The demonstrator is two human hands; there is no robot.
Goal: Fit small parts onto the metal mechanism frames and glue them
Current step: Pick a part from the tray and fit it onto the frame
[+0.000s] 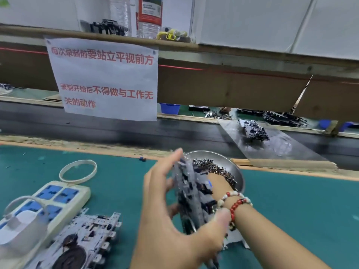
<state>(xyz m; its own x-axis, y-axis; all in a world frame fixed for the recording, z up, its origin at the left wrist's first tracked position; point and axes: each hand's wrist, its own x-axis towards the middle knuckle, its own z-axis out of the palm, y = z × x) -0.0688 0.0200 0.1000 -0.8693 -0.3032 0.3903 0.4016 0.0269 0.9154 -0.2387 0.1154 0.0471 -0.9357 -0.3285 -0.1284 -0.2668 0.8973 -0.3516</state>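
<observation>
Left hand [171, 216] is nearest, thumb and fingers curled round a metal frame [194, 195] held on edge over the green mat [291, 210], probably to present it for fitting. Right hand [217, 183], mostly hidden behind the frame, reaches into the steel bowl [236, 171] of small parts [211, 166]; its grip cannot be told. More frames [87, 237] lie stacked at left beside a power strip [58, 197].

power strip [56, 199], paper notice [104, 78], water bottle [149, 16]

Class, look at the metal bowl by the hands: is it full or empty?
Partly full. The metal bowl holds a heap of small dark parts, with bare shiny metal showing along its right side.
</observation>
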